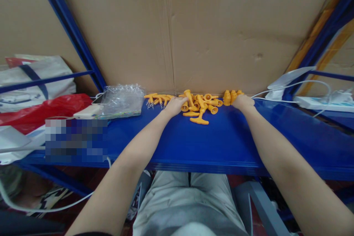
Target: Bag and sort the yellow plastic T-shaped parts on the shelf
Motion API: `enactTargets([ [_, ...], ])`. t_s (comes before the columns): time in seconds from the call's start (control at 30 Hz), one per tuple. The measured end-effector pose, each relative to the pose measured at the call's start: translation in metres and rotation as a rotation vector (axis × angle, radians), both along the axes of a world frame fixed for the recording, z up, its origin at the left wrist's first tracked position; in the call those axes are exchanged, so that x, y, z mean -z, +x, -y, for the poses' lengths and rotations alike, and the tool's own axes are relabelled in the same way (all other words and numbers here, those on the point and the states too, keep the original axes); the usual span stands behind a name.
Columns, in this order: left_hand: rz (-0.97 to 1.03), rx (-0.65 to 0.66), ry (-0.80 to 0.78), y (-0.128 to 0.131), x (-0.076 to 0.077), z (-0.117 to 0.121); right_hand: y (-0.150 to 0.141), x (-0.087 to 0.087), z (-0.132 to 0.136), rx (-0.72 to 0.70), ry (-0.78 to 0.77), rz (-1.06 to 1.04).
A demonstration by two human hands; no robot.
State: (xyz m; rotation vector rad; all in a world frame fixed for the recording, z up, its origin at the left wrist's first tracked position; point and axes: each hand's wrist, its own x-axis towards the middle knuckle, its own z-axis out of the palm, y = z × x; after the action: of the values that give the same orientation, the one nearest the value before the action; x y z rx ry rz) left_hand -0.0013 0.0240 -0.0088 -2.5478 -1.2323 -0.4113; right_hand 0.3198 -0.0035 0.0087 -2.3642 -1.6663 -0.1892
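Note:
A heap of small yellow plastic T-shaped parts (201,107) lies at the back of the blue shelf (221,140), against a cardboard wall. My left hand (174,105) reaches into the left side of the heap, fingers curled around one yellow part. My right hand (242,101) rests at the right end of the heap, its fingers closed over a few upright yellow pieces (229,97). More yellow parts with metal screws (157,99) lie in a row to the left of my left hand.
A clear plastic bag (121,100) and a white power bank (88,112) sit at the left. Red (41,112) and white bags (33,77) lie further left. A white power strip with cables (315,102) is at the right. Cardboard (193,33) backs the shelf.

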Motion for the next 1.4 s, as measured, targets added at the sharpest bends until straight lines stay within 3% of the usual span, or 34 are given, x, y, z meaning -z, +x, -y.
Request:
enactTargets([
  [0.13, -0.024, 0.016, 0.039, 0.002, 0.002, -0.001, -0.013, -0.009, 0.008, 0.0, -0.079, 0.001],
  [0.43, 0.08, -0.025, 0.12, -0.002, -0.004, 0.001, -0.028, -0.012, 0.007, 0.009, -0.053, 0.039],
  [0.67, 0.231, -0.213, 0.005, 0.0, -0.004, 0.006, -0.021, 0.0, 0.0, -0.092, 0.028, 0.131],
  [0.8, 0.354, -0.254, -0.055, 0.001, -0.002, 0.003, -0.018, 0.003, -0.001, -0.113, 0.031, 0.161],
  [0.97, 0.631, -0.194, -0.128, 0.002, 0.008, -0.015, -0.019, 0.003, 0.0, -0.099, 0.03, 0.145],
  [1.1, 0.791, -0.04, -0.209, 0.004, 0.02, -0.031, -0.023, 0.001, 0.002, -0.09, 0.039, 0.136],
  [1.23, 0.675, 0.049, -0.155, 0.004, 0.024, -0.031, -0.028, -0.006, 0.006, -0.05, 0.018, 0.088],
  [1.4, 0.266, -0.105, -0.008, 0.004, 0.009, -0.007, -0.034, -0.014, 0.007, 0.008, 0.061, 0.031],
])
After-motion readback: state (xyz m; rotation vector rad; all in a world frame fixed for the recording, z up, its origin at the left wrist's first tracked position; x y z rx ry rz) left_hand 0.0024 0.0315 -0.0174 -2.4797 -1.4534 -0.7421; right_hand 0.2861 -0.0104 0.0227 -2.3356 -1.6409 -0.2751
